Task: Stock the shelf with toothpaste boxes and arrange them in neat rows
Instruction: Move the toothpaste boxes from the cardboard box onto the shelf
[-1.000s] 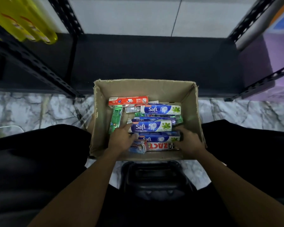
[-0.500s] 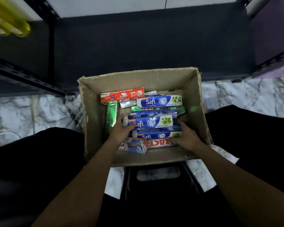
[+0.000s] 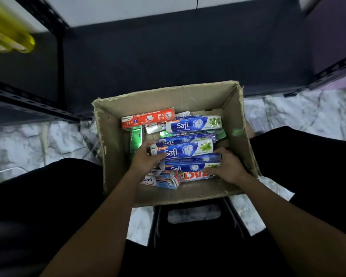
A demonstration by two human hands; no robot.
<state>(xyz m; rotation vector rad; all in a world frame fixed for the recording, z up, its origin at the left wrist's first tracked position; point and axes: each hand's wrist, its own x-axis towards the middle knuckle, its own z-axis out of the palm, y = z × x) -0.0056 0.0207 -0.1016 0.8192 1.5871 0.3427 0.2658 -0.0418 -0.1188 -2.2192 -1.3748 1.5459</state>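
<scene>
An open cardboard box (image 3: 238,108) sits on the floor in front of me, full of toothpaste boxes lying flat. A stack of blue Safi boxes (image 3: 188,149) lies in its middle. My left hand (image 3: 146,156) grips the left end of that stack and my right hand (image 3: 228,166) grips its right end. An orange toothpaste box (image 3: 148,118) lies at the back left, another Safi box (image 3: 194,123) behind the stack, and light blue boxes (image 3: 162,178) at the front. The dark shelf (image 3: 178,54) beyond the box is bare.
Black slotted shelf posts (image 3: 28,104) run at left and right. Yellow bottles (image 3: 8,35) hang at the upper left. A black stool (image 3: 194,226) stands under me on the marble floor (image 3: 38,140). A purple surface (image 3: 334,33) lies at the right.
Both hands stay on the ends of the Safi stack. My view has tilted down and closer, so the box sits lower in frame and looks larger.
</scene>
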